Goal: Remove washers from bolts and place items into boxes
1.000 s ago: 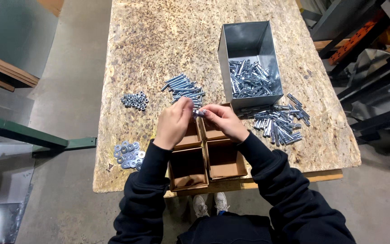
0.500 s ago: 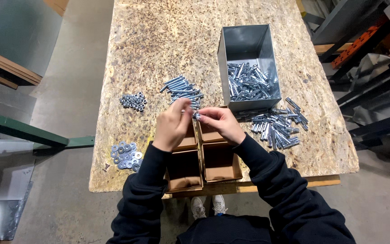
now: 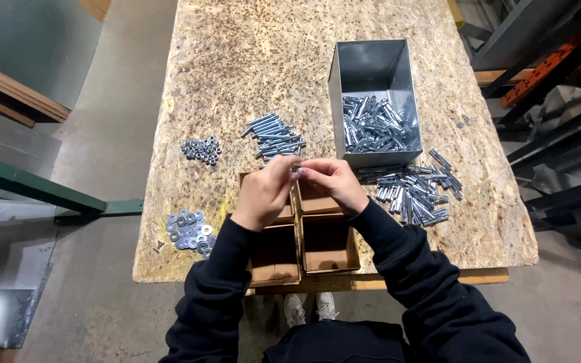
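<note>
Head view: a person stands at a chipboard table and looks down at both hands, which meet above 2 cardboard boxes.
Left hand: closed, fingertips pinched on a small bright piece of hardware; its exact kind is too small to tell.
Right hand: closed, fingertips pinched on the same hardware from the other side, so the 2 hands touch at the piece.
Hardware: held in the air between the 2 hands, above the far ends of the boxes and just in front of the bolt pile.
Boxes: 2 open brown cartons side by side at the near table edge, under the forearms.
Bolt pile: loose, just beyond the hands.
Bin: grey metal, open, with bolts inside; a second spread of bolts lies in front of it, right of the right hand.
Nuts: small heap, well left of the hands.
Washers: small heap near the left table edge.
Technique, as a judgement: holding one part fixed while turning the other, and working over the boxes, would catch anything that slips.
</note>
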